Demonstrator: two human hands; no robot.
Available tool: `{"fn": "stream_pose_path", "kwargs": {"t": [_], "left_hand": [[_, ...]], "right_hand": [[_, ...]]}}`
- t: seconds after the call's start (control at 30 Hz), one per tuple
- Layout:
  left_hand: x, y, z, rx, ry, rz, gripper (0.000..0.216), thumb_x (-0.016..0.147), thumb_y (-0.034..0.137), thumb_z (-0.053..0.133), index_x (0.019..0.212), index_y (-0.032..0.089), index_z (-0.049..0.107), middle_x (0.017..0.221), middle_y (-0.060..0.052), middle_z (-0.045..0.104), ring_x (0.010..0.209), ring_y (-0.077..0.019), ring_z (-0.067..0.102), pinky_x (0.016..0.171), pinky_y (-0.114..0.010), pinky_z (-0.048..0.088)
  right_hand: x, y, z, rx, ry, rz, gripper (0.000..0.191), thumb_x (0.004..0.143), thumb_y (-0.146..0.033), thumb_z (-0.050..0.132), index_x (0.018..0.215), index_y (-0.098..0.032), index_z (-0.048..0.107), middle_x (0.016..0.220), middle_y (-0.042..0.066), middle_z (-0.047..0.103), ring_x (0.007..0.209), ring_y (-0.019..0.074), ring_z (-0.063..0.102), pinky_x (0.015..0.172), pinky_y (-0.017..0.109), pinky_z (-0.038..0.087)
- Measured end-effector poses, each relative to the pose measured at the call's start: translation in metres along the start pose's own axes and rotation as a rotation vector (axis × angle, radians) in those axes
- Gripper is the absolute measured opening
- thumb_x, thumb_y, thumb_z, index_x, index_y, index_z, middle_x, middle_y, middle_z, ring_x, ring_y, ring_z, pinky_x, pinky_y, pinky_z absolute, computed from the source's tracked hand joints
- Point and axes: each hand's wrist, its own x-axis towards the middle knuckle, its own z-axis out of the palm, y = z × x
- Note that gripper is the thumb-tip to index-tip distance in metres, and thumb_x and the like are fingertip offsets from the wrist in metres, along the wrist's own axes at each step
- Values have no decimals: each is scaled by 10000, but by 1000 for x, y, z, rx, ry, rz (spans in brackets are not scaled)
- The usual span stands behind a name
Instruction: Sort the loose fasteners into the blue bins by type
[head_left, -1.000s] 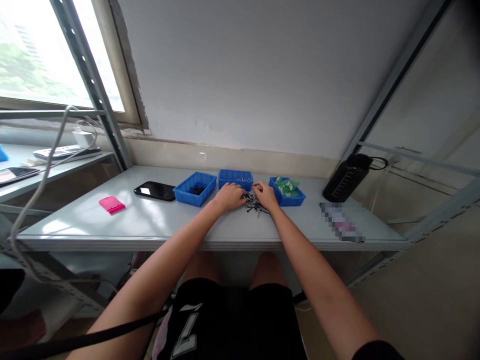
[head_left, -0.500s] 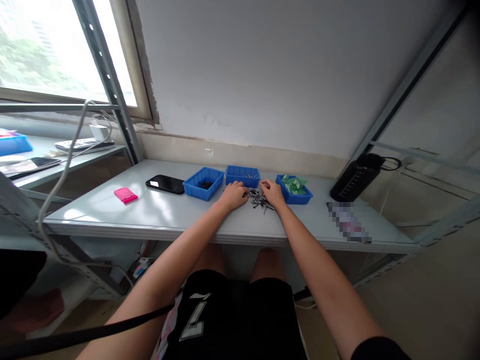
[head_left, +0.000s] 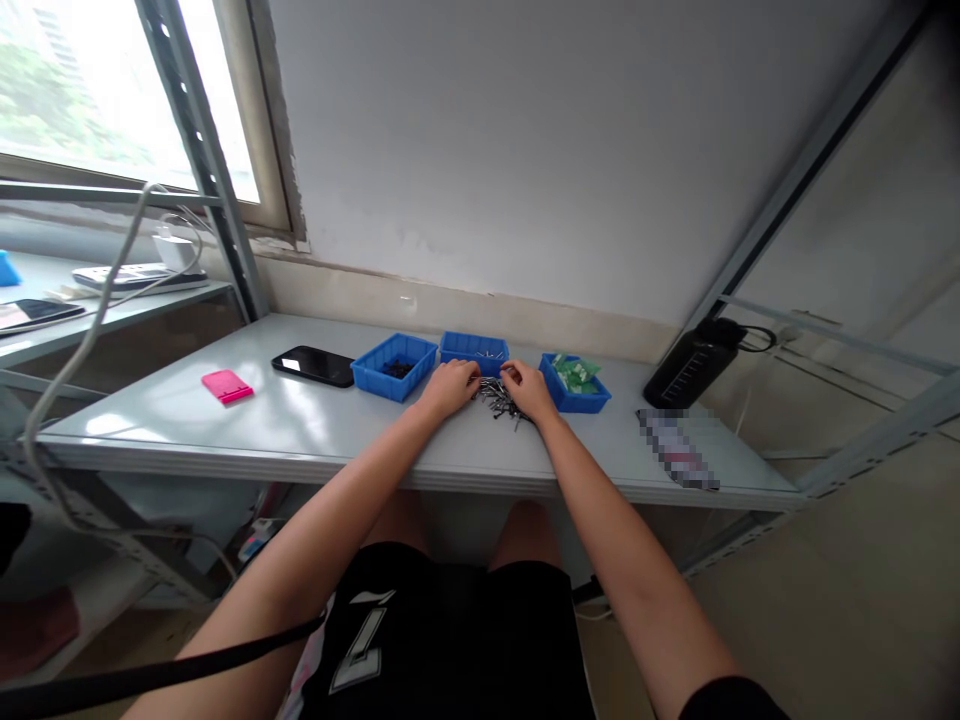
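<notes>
On the grey tabletop lies a loose pile of metal screws, between my two hands. My left hand rests at the pile's left edge, its fingers curled and closed against the screws. From the right, my right hand reaches over the pile with thumb and fingertips pinched near its far edge. What either hand holds is too small to make out. Just behind the pile is a blue bin with a few silver screws inside.
Left of my hands, another blue bin holds small black parts. A third blue bin on the right contains green plastic packets. A black phone, a pink case, a black bottle and a blurred-out item also lie on the table.
The whole view has shifted slightly, so the table appears farther left. Both hands stay at the screw pile, with only slight finger movement.
</notes>
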Motion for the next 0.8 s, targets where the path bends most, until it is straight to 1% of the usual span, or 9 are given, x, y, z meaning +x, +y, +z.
{"fn": "stream_pose_path", "kwargs": {"t": [0.17, 0.33, 0.57, 0.8], "left_hand": [[0, 0, -4, -50, 62, -22, 288, 900, 318, 519, 1125, 140, 544, 1120, -86, 573, 971, -195, 581, 832, -403, 506], [-1, 0, -3, -89, 90, -7, 283, 900, 315, 520, 1121, 140, 546, 1115, -84, 576, 967, -193, 583, 830, -401, 507], [0, -5, 5, -133, 83, 31, 282, 900, 313, 520, 1123, 143, 547, 1128, -86, 572, 982, -196, 578, 839, -405, 504], [1, -5, 3, -154, 63, 33, 279, 900, 314, 519, 1118, 142, 549, 1122, -85, 574, 973, -193, 581, 836, -402, 505]], "right_hand": [[0, -6, 1, -15, -28, -102, 285, 909, -339, 512, 1135, -168, 544, 1112, 66, 581, 928, 166, 592, 805, 371, 510], [1, -6, 3, -39, -28, -152, 266, 910, -337, 511, 1106, -164, 558, 1105, 64, 585, 936, 166, 590, 813, 373, 507], [-1, -10, 2, -51, 9, -178, 265, 910, -337, 510, 1105, -164, 559, 1099, 63, 587, 931, 165, 592, 811, 371, 507], [-2, -17, -1, -46, 56, -164, 263, 913, -335, 505, 1109, -168, 558, 1116, 66, 582, 960, 172, 584, 835, 384, 498]]}}
